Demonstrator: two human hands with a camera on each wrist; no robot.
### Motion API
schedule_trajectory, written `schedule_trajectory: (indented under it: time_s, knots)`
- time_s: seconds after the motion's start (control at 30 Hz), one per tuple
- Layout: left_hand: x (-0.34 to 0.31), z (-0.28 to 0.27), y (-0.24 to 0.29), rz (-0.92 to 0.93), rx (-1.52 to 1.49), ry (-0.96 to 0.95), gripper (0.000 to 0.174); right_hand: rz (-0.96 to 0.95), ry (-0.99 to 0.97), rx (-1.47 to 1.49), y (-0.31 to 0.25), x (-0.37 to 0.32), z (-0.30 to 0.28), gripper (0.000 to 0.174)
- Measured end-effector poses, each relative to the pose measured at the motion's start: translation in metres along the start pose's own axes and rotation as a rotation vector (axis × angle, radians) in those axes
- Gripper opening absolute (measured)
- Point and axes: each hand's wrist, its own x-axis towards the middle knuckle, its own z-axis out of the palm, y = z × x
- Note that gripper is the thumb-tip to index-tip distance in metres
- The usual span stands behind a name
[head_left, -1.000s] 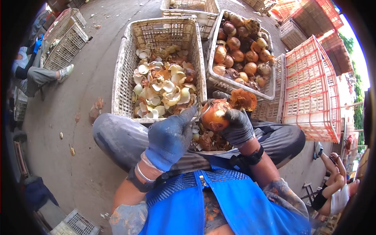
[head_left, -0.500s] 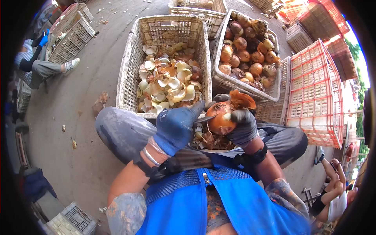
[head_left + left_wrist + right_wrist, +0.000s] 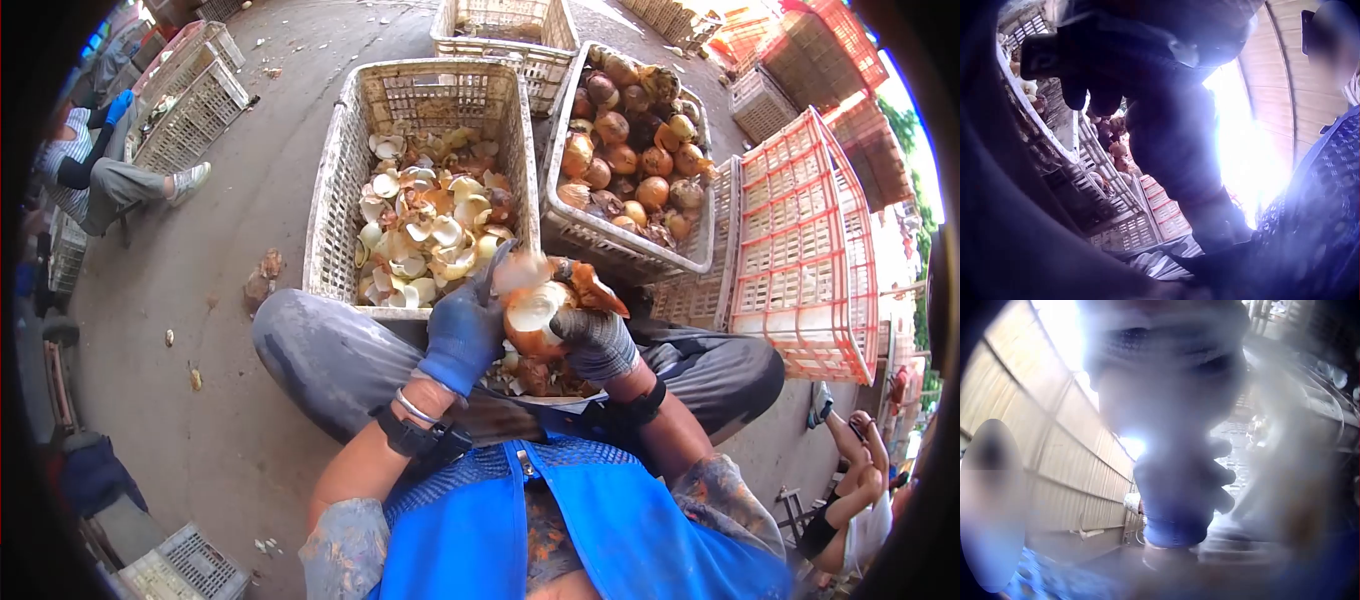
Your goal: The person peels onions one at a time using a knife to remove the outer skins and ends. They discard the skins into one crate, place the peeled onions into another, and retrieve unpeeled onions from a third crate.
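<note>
My left hand (image 3: 465, 335), in a blue glove, is curled beside the onion, its thumb side toward the fruit. The knife it grips showed its blade half a second ago; now the blade is hidden. A pale, blurred piece of onion layer (image 3: 522, 271) stands out at the onion's upper left, by the left fingertips. My right hand (image 3: 600, 345), in a dark striped glove, holds the onion (image 3: 535, 318) from the right. A broad whitish patch is bared on the onion, brown skin below it. Loose brown peel (image 3: 598, 290) sticks out above the right hand. Both wrist views are dark or hazy.
Ahead stands a crate (image 3: 325, 215) of onion peels. To its right, another crate (image 3: 630, 255) holds whole onions, with a red-netted crate (image 3: 800, 240) beyond. Peel scraps (image 3: 535, 378) lie between my legs. One person (image 3: 115, 175) sits at left, another (image 3: 850, 490) at right.
The onion has turned, and a whitish bared patch now faces up. A pale piece has come up at its upper left. The left hand has turned, and the knife blade has dropped from sight.
</note>
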Motion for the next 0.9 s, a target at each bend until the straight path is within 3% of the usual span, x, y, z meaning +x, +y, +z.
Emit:
schedule_trajectory:
  time_s: [0.03,0.07,0.13,0.17,0.2,0.23,0.3,0.4,0.43,0.47,0.5,0.53,0.57,0.6,0.63,0.67,0.7,0.73,0.8,0.87,0.9]
  knots:
    - [-0.001,-0.007,0.005,0.147,-0.039,-0.017,0.048,0.154,0.031,-0.001,-0.002,-0.001,-0.002,0.063]
    - [-0.005,-0.017,0.013,0.286,-0.081,-0.035,0.052,0.214,0.082,0.230,0.008,-0.004,-0.006,0.054]
    - [-0.008,-0.030,0.023,0.283,-0.065,-0.039,0.058,0.130,-0.087,0.077,-0.002,-0.006,-0.015,0.050]
    - [-0.007,-0.032,0.024,0.232,-0.246,-0.065,0.058,0.132,-0.089,0.076,0.001,-0.003,-0.016,0.050]
    - [-0.007,-0.034,0.027,0.176,-0.426,-0.090,0.059,0.204,0.036,0.157,0.007,0.000,-0.017,0.049]
    - [-0.008,-0.037,0.030,0.170,-0.427,-0.088,0.059,0.276,0.163,0.236,0.011,0.003,-0.016,0.049]
    - [-0.006,-0.040,0.042,0.447,-0.108,-0.043,0.053,0.339,0.086,0.280,0.004,0.010,-0.014,0.049]
    - [0.001,-0.037,0.049,0.326,-0.162,-0.200,0.046,0.380,-0.059,0.240,-0.025,0.012,-0.003,0.059]
    - [0.000,-0.042,0.053,0.158,-0.318,-0.214,0.033,0.393,-0.169,0.295,-0.028,0.013,-0.003,0.065]
    - [-0.001,-0.046,0.055,0.153,-0.318,-0.221,0.033,0.402,-0.274,0.351,-0.029,0.014,-0.004,0.071]
    - [-0.001,-0.051,0.055,0.063,-0.479,-0.224,0.031,0.431,-0.221,0.362,-0.014,0.015,-0.015,0.079]
    - [-0.001,-0.055,0.059,-0.028,-0.639,-0.228,0.029,0.454,-0.109,0.415,-0.003,0.012,-0.022,0.076]
    - [-0.007,-0.062,0.075,-0.218,-0.787,-0.230,0.028,0.178,-0.171,-0.196,-0.004,0.010,-0.027,0.075]
    - [-0.008,-0.063,0.077,-0.214,-0.786,-0.238,0.028,-0.112,-0.222,-0.802,-0.006,0.009,-0.031,0.074]
    - [-0.008,-0.063,0.078,-0.056,-0.634,-0.196,0.029,-0.113,-0.216,-0.804,-0.005,0.007,-0.027,0.074]
    - [-0.009,-0.063,0.080,0.094,-0.481,-0.152,0.031,0.100,-0.042,-0.280,-0.004,0.002,-0.014,0.072]
    - [-0.011,-0.061,0.087,-0.068,-0.579,-0.135,0.033,0.303,0.135,0.251,-0.004,-0.002,-0.006,0.069]
    - [-0.011,-0.061,0.086,-0.070,-0.577,-0.142,0.033,0.305,0.143,0.254,-0.002,-0.003,-0.007,0.069]
    - [-0.009,-0.063,0.082,-0.214,-0.921,-0.178,0.035,0.224,0.184,-0.012,0.002,0.000,-0.011,0.079]
    - [-0.003,-0.074,0.075,-0.185,-0.888,-0.161,0.037,0.230,0.201,0.034,-0.006,0.000,-0.019,0.076]
    - [0.001,-0.081,0.073,-0.195,-0.906,-0.101,0.037,0.246,0.167,0.299,-0.010,-0.001,-0.025,0.073]
